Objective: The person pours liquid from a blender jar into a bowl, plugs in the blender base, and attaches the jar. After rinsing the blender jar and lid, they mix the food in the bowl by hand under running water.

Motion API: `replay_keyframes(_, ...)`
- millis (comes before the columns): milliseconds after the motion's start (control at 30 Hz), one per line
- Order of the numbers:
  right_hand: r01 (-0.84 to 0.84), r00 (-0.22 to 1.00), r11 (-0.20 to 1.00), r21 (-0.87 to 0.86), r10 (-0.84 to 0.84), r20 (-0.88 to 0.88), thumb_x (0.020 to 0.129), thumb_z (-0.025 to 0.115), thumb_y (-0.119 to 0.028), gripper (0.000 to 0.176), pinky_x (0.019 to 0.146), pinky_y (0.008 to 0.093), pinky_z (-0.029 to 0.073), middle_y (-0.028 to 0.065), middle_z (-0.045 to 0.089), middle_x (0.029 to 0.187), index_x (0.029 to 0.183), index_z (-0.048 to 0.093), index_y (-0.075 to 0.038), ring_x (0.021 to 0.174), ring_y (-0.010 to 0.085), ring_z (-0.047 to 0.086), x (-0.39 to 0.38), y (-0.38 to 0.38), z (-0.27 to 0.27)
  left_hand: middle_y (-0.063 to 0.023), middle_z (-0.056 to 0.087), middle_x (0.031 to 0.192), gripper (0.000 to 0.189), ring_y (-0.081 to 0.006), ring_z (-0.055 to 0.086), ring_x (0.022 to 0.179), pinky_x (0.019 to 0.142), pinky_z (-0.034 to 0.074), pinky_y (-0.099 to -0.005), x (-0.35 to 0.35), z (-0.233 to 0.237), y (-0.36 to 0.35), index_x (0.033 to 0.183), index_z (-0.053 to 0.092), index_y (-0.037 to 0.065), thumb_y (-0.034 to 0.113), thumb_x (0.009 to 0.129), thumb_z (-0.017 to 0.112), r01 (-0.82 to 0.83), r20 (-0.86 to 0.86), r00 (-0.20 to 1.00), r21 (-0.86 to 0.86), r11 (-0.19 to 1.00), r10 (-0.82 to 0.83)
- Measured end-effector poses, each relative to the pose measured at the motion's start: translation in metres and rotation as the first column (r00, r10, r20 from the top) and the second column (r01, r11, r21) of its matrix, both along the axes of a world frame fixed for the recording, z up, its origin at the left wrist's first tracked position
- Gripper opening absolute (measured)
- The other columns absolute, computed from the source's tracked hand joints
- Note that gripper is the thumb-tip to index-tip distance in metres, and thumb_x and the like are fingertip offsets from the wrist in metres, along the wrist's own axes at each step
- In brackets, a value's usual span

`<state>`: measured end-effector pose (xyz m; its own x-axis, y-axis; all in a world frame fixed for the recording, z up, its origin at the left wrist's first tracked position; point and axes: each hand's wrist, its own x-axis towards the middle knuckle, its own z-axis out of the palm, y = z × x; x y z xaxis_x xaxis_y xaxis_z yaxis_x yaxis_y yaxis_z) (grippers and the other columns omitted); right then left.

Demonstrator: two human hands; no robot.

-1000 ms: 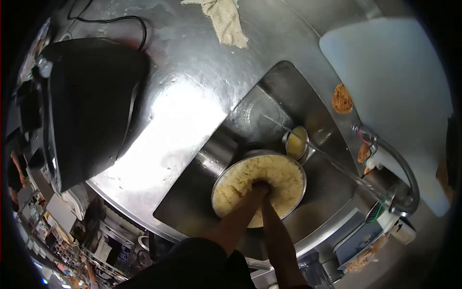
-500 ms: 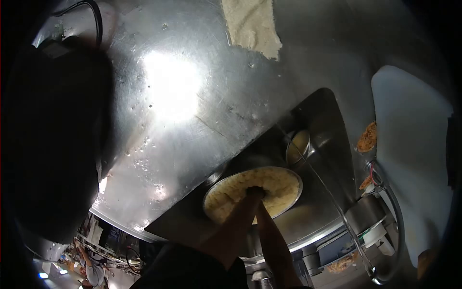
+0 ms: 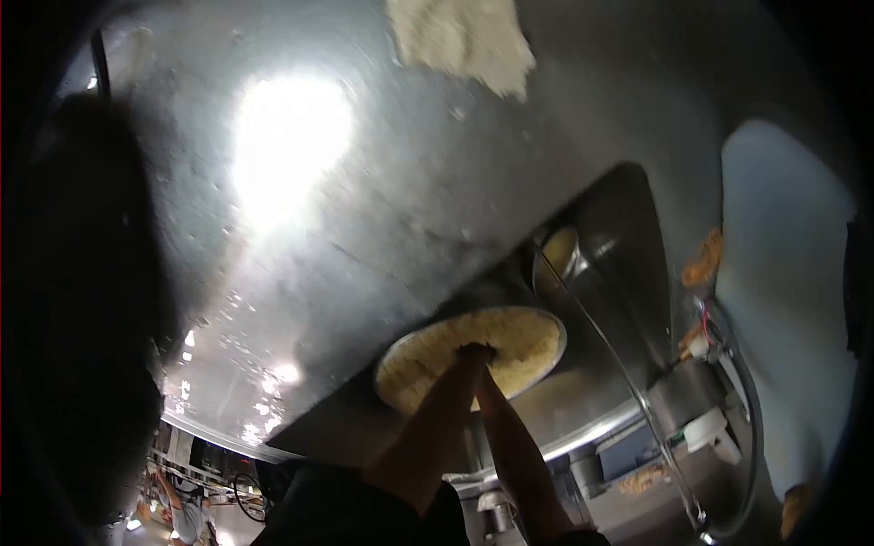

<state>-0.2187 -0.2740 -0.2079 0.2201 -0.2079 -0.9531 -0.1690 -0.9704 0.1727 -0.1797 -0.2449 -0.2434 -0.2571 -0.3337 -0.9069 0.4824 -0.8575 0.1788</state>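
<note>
A large round metal bowl (image 3: 380, 391) stands in the sink, filled with a pale yellow, lumpy mass (image 3: 519, 346). Both my forearms reach into it from below. My left hand (image 3: 468, 355) and my right hand (image 3: 487, 355) meet near the middle of the bowl, one against or over the other, pressed down into the mass. They look dark and small here. The fingers are hidden, so their pose and anything in them cannot be made out. Just beyond the bowl, a smaller metal container (image 3: 557, 259) with yellowish contents stands tilted in the sink.
A wet steel counter (image 3: 364, 227) borders the sink (image 3: 628, 237). On it lies a beige cloth (image 3: 464, 41). A thin metal pipe (image 3: 601, 337) crosses the sink, with a hose (image 3: 751, 409) at right. Beside a pale blue panel (image 3: 783, 273) sits an orange-brown piece (image 3: 703, 259). Another person (image 3: 188, 514) is lower left.
The whole view has shifted slightly, with the bowl and arms a little higher and further left. Both my hands stay together in the yellow mass.
</note>
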Motion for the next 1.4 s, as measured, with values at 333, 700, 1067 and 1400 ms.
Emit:
replay_keyframes(333,-0.007,0.999,0.997,0.078,0.004,0.039,0.086,0.050,-0.036,0.064,0.111,0.0327,0.014,0.0083,0.028,0.144,0.141,0.024,-0.015,0.133,0.0242,0.021,0.019,0.020,0.018,-0.0133,0.051,0.127,0.041,-0.0291,0.049,0.117,0.097,0.037,-0.0423,-0.051,-0.063,-0.033,0.117,0.058,0.010,0.032,0.085,0.043,0.037,0.371,0.929,-0.060,0.998,-0.012)
replay_keyframes(700,0.609,0.469,0.069,0.790,-0.835,-0.289,0.093,0.040,-0.025,0.050,0.109,0.0355,0.024,0.0160,0.034,0.139,0.140,0.028,-0.009,0.128,0.0285,0.032,-0.061,-0.063,0.046,-0.0114,0.050,0.129,0.035,-0.0264,0.044,0.120,0.103,0.032,-0.0406,0.030,0.095,0.099,0.121,0.054,0.012,0.022,0.092,0.038,0.347,0.783,0.483,-0.583,0.735,0.393)
replay_keyframes(1067,-0.290,0.568,0.709,0.643,-0.413,0.712,0.088,0.046,-0.017,0.034,0.099,0.0383,0.036,0.0145,0.049,0.128,0.118,0.055,-0.004,0.119,0.0284,0.045,-0.034,-0.035,0.066,-0.0147,0.062,0.091,0.012,-0.0300,0.059,0.089,0.081,0.046,-0.0390,0.033,0.181,0.163,0.089,0.063,0.002,0.007,0.081,0.055,-0.097,0.877,-0.182,-0.466,0.880,0.444)
replay_keyframes(1400,0.537,0.790,0.702,0.468,-0.613,0.013,0.096,0.023,-0.038,0.041,0.065,0.0423,0.034,0.0101,0.040,0.074,0.074,0.039,-0.006,0.062,0.0197,0.036,0.027,-0.007,0.001,-0.0147,0.056,0.116,0.032,-0.0269,0.051,0.110,0.097,0.036,-0.0354,0.065,0.110,0.168,0.120,0.051,0.002,0.016,0.091,0.050,-0.067,0.873,-0.022,-0.488,0.870,0.487)
